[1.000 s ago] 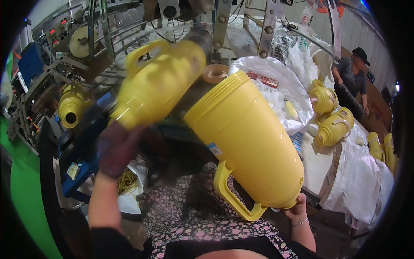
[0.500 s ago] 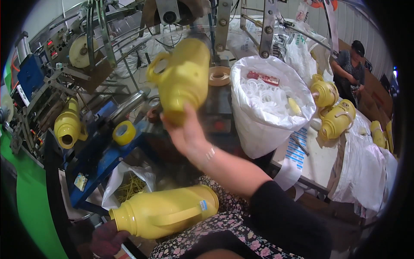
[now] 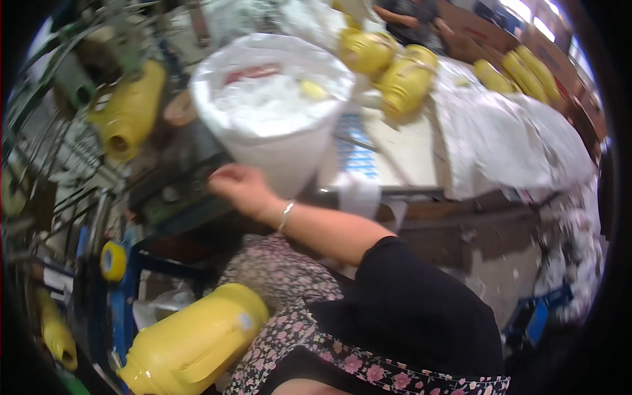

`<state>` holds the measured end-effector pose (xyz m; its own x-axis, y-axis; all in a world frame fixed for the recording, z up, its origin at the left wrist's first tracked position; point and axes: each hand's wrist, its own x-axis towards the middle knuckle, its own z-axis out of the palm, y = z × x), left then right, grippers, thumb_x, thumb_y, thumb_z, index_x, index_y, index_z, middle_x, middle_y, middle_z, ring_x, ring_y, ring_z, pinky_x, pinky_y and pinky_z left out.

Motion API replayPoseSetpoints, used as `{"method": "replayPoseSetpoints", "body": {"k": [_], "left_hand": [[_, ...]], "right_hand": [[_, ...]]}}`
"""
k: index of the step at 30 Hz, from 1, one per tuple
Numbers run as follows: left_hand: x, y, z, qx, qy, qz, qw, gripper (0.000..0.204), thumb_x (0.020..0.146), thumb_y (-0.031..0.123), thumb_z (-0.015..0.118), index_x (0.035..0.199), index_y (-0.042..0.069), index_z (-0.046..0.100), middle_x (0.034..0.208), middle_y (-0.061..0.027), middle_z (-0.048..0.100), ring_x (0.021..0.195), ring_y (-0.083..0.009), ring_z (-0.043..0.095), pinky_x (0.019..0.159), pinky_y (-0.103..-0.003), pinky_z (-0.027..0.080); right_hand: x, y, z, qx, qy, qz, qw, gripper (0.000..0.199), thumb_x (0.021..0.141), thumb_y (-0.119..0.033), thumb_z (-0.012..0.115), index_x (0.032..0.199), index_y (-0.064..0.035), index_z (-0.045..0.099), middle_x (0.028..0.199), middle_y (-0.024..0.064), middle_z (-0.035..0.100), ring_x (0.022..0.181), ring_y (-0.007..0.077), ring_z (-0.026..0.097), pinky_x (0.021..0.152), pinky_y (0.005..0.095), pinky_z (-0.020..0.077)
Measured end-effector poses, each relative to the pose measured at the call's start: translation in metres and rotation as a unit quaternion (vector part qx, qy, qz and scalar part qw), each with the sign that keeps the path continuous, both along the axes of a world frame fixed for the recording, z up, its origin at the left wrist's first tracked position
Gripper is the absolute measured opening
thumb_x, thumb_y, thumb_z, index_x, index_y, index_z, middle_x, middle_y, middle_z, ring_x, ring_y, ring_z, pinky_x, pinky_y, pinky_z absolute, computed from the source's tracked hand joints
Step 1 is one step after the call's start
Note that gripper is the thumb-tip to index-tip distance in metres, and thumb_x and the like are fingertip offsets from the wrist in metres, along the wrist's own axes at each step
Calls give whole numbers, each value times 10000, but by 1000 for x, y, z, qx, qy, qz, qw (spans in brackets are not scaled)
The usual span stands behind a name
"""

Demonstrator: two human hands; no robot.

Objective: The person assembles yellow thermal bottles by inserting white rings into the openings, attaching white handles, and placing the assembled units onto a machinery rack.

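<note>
My right hand is in front of the white sack, its fingers curled together with nothing visible in them; motion blurs it a little. A yellow thermos flask body with a side handle and a small blue label lies tilted against my flowered apron at the lower left. Its narrow neck points down and left. My left hand is out of view, so its hold on that flask cannot be seen. Another yellow flask body stands in the machine at the upper left, open neck downward.
The white sack holds clear plastic rings and a red box. More yellow flasks lie on the right-hand bench beside a strip of blue labels. Yellow tape sits on a blue frame. Another person is behind.
My right hand has let go of the upper flask, which now stands in the machine, and has drawn back. The view has swung right. My left hand has gone out of view.
</note>
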<state>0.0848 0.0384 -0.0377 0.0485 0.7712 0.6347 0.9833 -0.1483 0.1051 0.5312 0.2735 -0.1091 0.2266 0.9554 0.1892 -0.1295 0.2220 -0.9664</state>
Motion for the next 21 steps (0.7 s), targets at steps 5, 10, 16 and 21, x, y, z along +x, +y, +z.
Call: {"method": "replayPoseSetpoints", "body": {"k": [5,10,16,21], "left_hand": [[-9,22,-11,-31,-83,-28,996,326,960,303,516,1190,98,620,1218,-100,607,1119,-266,574,1033,-413,399],[-18,40,-7,-88,28,24,995,352,977,283,476,1237,77,593,1244,-97,588,1157,-209,543,1033,-355,390],[64,61,21,-117,-41,-117,985,279,927,183,534,1143,29,618,1111,-120,620,996,-223,572,886,-339,431],[105,69,54,-169,-118,-235,950,219,886,100,582,1066,-12,640,1000,-139,647,861,-234,597,764,-326,466]], "right_hand": [[320,-109,-38,-99,-151,-455,872,332,862,-316,639,959,-1,675,850,159,685,819,251,649,731,390,498],[467,-344,5,-164,-578,-596,532,248,846,-241,553,883,-25,670,963,198,650,950,391,593,863,477,460],[481,-359,-6,-169,-443,-591,652,318,865,-251,608,965,45,668,902,161,679,815,284,639,780,374,497],[439,-313,-13,-259,-325,-594,689,423,871,-353,648,1069,21,648,1023,166,681,912,276,650,815,344,495]]}}
